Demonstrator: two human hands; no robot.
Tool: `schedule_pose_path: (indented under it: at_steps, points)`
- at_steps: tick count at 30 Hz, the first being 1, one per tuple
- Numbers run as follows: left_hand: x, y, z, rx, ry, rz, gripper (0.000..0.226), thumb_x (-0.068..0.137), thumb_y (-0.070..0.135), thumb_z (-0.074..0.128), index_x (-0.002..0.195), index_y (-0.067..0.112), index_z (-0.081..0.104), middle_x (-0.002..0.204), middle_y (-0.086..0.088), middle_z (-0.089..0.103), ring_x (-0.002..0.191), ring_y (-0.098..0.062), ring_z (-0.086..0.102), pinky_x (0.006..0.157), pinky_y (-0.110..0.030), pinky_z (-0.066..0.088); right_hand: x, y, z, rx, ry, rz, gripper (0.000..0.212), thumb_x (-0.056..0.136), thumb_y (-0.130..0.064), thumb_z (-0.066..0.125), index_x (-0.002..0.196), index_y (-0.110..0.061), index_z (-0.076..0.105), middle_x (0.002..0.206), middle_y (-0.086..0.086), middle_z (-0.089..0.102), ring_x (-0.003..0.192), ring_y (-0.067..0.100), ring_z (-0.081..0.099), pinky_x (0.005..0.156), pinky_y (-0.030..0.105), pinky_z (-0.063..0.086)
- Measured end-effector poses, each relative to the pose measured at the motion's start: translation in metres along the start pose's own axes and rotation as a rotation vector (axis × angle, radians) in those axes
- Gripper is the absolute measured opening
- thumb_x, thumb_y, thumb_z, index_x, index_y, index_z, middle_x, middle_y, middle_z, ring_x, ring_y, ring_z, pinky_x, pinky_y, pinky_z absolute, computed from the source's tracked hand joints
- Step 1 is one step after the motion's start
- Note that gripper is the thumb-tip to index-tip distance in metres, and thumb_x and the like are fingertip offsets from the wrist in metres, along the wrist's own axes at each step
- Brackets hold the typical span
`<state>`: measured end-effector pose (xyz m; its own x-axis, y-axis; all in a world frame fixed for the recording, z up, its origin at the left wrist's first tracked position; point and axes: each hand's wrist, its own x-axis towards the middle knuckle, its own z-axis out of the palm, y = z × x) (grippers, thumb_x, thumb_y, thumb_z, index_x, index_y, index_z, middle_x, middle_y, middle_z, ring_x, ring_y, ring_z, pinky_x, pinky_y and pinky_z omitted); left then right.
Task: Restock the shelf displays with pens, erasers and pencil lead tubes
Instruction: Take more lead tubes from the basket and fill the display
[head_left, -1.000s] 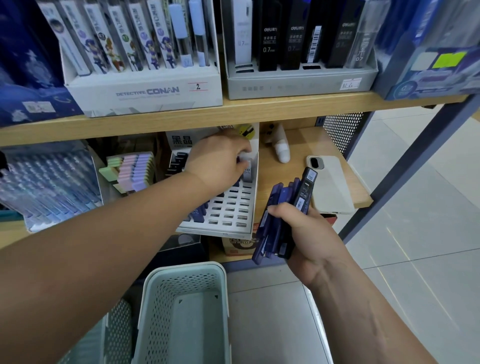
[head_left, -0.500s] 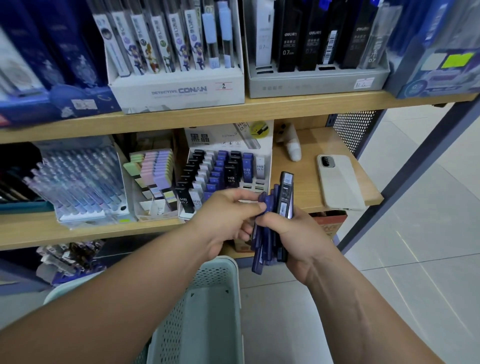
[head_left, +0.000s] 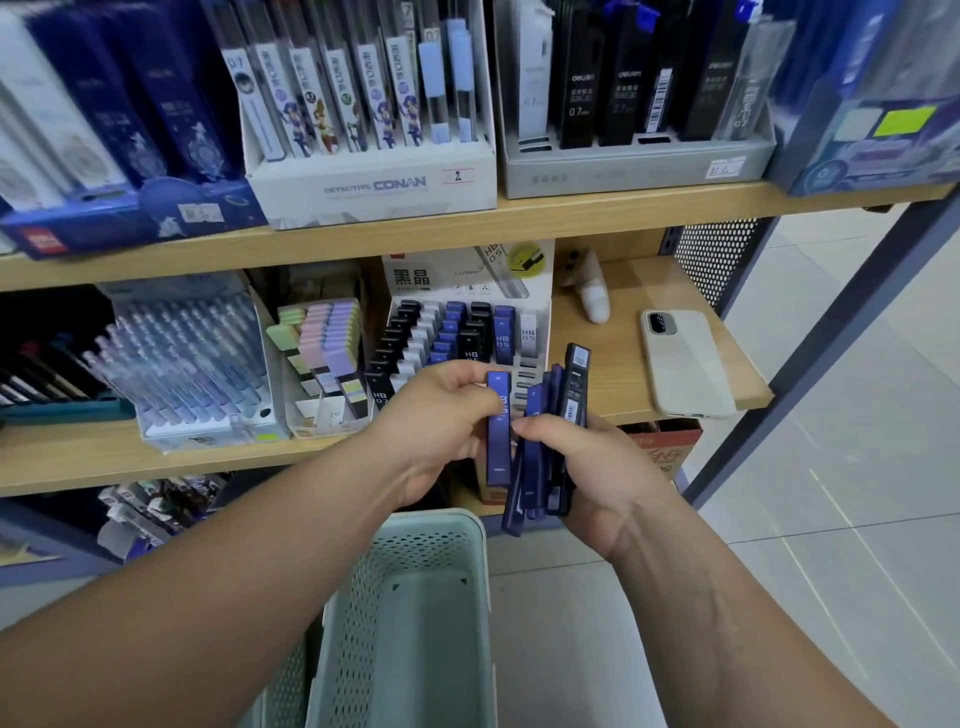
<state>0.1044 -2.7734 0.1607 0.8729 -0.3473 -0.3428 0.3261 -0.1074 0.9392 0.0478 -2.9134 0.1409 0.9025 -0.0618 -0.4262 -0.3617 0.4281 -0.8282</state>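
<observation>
At the left of the lower shelf (head_left: 156, 457), a clear pen box (head_left: 192, 358) sits just beside a carton of pastel erasers (head_left: 322, 353), and next to that stands the slotted lead tube display (head_left: 467, 332), its back card tucked under the front edge of the upper shelf board (head_left: 571, 218). The left hand (head_left: 441, 421) hovers in front of this display, thumb and curled fingers pinching a single blue lead tube (head_left: 498, 447). The tube stands nearly upright, long axis vertical, one end up toward the display's slots and the other down toward the far rim of the pale green basket (head_left: 363, 597) below. Just beside it, the right hand (head_left: 597, 467) wraps its fingers round a fanned bundle of lead tubes (head_left: 550, 441), also roughly upright with their tops leaning slightly right; a black one rises highest. Right of the display the board lies bare as far as a phone (head_left: 685, 364) lying flat near the shelf's end. A slanted grey post (head_left: 831, 332) bounds the shelf, with open tiled floor (head_left: 857, 493) beyond.
</observation>
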Motion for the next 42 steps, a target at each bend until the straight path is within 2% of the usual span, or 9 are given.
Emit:
schedule_pose_path:
  at_steps: [5,10,15,18,22,29,34,38,42]
  points:
    - [0.013,0.013,-0.006,0.092,0.149,0.086,0.024,0.094,-0.006,0.059,0.111,0.011,0.064,0.097,-0.015,0.07,0.074,-0.024,0.07,0.063,-0.035,0.062,0.007,0.001,-0.008,0.092,0.133,0.003,0.017,0.085,-0.001,0.069,0.101,-0.007,0.068,0.083,0.015,0.069,0.066,0.025,0.065,0.06,0.034,0.053]
    - [0.038,0.036,-0.021,0.478,0.294,0.361,0.017,0.093,0.006,0.065,0.093,0.024,0.065,0.081,-0.006,0.07,0.072,-0.021,0.072,0.071,-0.04,0.061,0.009,-0.005,-0.019,0.159,0.164,-0.015,0.014,0.086,-0.002,0.069,0.095,-0.011,0.063,0.077,0.013,0.066,0.066,0.024,0.066,0.068,0.042,0.054]
    - [0.062,0.048,-0.028,0.978,0.318,0.569,0.009,0.09,0.018,0.071,0.094,0.025,0.067,0.09,0.004,0.069,0.075,-0.013,0.062,0.074,-0.03,0.052,0.009,-0.007,-0.024,0.194,0.166,-0.02,0.019,0.085,-0.001,0.069,0.098,-0.012,0.062,0.077,0.012,0.065,0.068,0.025,0.066,0.074,0.049,0.054]
    - [0.07,0.049,-0.027,1.135,0.289,0.572,0.008,0.091,0.02,0.07,0.098,0.022,0.068,0.097,0.005,0.069,0.074,-0.009,0.056,0.072,-0.025,0.043,0.009,-0.008,-0.026,0.194,0.164,-0.02,0.02,0.085,-0.001,0.069,0.099,-0.012,0.062,0.078,0.013,0.065,0.07,0.026,0.065,0.073,0.048,0.054]
    - [0.075,0.048,-0.027,1.188,0.224,0.515,0.011,0.091,0.019,0.071,0.101,0.02,0.068,0.1,0.002,0.069,0.091,-0.017,0.064,0.082,-0.031,0.052,0.009,-0.011,-0.029,0.192,0.159,-0.025,0.016,0.085,-0.002,0.069,0.096,-0.012,0.063,0.073,0.01,0.066,0.068,0.023,0.066,0.067,0.043,0.054]
    - [0.078,0.054,-0.024,1.319,0.17,0.495,0.012,0.091,0.022,0.071,0.103,0.02,0.072,0.105,0.002,0.071,0.095,-0.019,0.064,0.085,-0.033,0.052,0.008,-0.013,-0.028,0.185,0.133,-0.039,0.017,0.084,-0.003,0.069,0.095,-0.013,0.062,0.074,0.011,0.065,0.067,0.023,0.066,0.072,0.051,0.05]
    - [0.079,0.044,-0.02,1.55,0.186,0.596,0.023,0.093,0.027,0.067,0.115,0.022,0.074,0.117,0.0,0.067,0.106,-0.024,0.062,0.088,-0.039,0.052,0.007,-0.013,-0.027,0.204,0.102,-0.034,0.015,0.084,-0.003,0.07,0.091,-0.014,0.062,0.071,0.01,0.068,0.066,0.023,0.066,0.074,0.051,0.052]
    - [0.063,0.039,-0.011,1.211,0.3,0.617,0.035,0.089,0.029,0.072,0.123,0.029,0.066,0.106,0.0,0.065,0.091,-0.014,0.061,0.084,-0.034,0.053,0.008,-0.012,-0.024,0.229,0.091,-0.044,0.015,0.086,-0.004,0.071,0.095,-0.015,0.064,0.082,0.013,0.07,0.066,0.02,0.068,0.079,0.054,0.056]
    - [0.019,0.024,0.013,0.537,0.174,0.29,0.011,0.09,0.031,0.071,0.095,0.023,0.066,0.09,-0.015,0.066,0.058,-0.012,0.054,0.051,-0.029,0.045,0.011,-0.009,-0.018,0.226,0.106,-0.054,0.012,0.087,-0.005,0.07,0.092,-0.014,0.065,0.078,0.012,0.067,0.065,0.022,0.067,0.069,0.048,0.057]
